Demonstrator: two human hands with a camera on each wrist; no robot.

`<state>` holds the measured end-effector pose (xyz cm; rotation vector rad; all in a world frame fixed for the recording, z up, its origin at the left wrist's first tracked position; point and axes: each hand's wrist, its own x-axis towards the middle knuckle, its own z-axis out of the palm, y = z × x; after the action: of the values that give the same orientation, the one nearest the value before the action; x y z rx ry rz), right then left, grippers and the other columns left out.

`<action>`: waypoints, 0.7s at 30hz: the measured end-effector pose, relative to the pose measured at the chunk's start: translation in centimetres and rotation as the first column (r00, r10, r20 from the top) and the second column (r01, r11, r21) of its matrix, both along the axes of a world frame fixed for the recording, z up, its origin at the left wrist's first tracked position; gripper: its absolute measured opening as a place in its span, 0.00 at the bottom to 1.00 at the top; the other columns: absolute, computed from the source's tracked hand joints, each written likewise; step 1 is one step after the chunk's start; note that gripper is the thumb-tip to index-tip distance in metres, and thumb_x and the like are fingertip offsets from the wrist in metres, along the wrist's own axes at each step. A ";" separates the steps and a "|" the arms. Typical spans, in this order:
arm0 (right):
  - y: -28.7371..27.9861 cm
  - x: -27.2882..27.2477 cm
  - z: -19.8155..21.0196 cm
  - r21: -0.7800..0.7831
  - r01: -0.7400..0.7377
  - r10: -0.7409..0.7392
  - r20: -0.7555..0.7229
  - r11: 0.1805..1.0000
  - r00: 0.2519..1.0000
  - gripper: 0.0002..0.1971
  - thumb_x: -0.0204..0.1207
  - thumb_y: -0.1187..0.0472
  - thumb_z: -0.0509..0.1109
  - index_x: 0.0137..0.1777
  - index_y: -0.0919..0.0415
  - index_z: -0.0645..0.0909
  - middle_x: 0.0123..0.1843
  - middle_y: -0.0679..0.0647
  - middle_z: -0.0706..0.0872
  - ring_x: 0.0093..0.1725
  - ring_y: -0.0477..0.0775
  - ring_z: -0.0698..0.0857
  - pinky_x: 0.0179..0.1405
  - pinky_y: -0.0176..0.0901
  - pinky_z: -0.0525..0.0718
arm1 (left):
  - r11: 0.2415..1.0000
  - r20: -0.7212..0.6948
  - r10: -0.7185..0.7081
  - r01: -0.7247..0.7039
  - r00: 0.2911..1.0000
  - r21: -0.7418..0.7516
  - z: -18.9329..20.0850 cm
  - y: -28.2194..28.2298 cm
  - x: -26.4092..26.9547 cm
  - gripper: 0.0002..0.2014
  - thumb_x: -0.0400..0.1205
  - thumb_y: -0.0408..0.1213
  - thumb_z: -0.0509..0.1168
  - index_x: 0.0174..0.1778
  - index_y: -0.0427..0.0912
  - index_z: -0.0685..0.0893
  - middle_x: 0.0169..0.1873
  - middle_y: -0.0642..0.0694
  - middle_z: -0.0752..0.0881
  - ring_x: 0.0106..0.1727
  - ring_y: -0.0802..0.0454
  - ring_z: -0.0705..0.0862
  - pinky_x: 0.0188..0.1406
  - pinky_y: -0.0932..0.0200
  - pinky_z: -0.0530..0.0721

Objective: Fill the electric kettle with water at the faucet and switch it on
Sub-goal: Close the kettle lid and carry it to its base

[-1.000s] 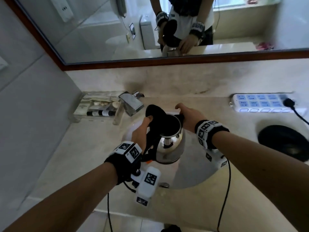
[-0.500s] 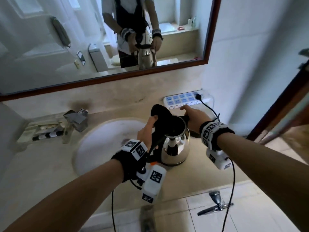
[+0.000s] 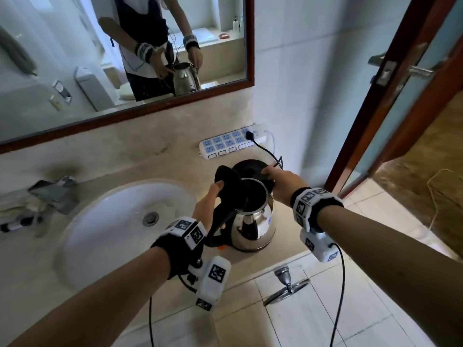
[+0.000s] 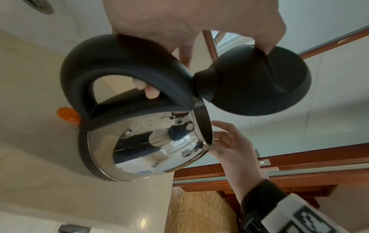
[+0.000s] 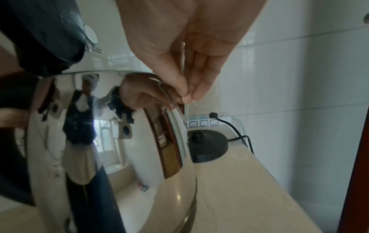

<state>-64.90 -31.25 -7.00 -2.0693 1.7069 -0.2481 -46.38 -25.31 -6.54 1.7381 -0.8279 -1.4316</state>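
Observation:
The steel kettle (image 3: 253, 221) is upright, low over the counter between the sink and its black base (image 3: 250, 167); I cannot tell whether it touches the counter. Its black lid (image 3: 228, 179) stands open. My left hand (image 3: 210, 204) grips the black handle (image 4: 123, 63), fingers curled under it. My right hand (image 3: 278, 181) is at the far rim, thumb and fingertips (image 5: 187, 88) meeting on the spout edge. An orange switch (image 4: 69, 115) sits below the handle. The faucet (image 3: 53, 194) is far left. The inside of the kettle looks dark; no water level shows.
The white sink basin (image 3: 120, 229) lies left of the kettle. A power strip (image 3: 233, 144) with the base's black cord plugged in lies against the back wall. The counter's front edge is close below the kettle. A glass door with a wooden frame (image 3: 375, 121) stands on the right.
Both hands have carried the kettle rightwards, from over the sink by the faucet to the counter in front of the base. The grips look the same. The view swung right.

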 end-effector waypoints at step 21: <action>4.7 2.5 7.2 -0.621 -0.116 -0.006 -0.190 0.775 0.982 0.17 0.62 0.73 0.70 0.52 0.66 0.86 0.47 0.61 0.90 0.42 0.65 0.90 0.35 0.50 0.90 | 0.930 0.215 -0.367 0.358 0.905 0.080 2.5 0.3 1.1 0.35 0.73 0.77 0.43 0.31 0.47 0.77 0.40 0.34 0.89 0.51 0.32 0.89 0.59 0.42 0.86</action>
<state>-62.37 -26.51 0.18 -2.6883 1.8334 -0.7230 -45.32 -24.99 -4.01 1.8699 -1.3124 -1.5070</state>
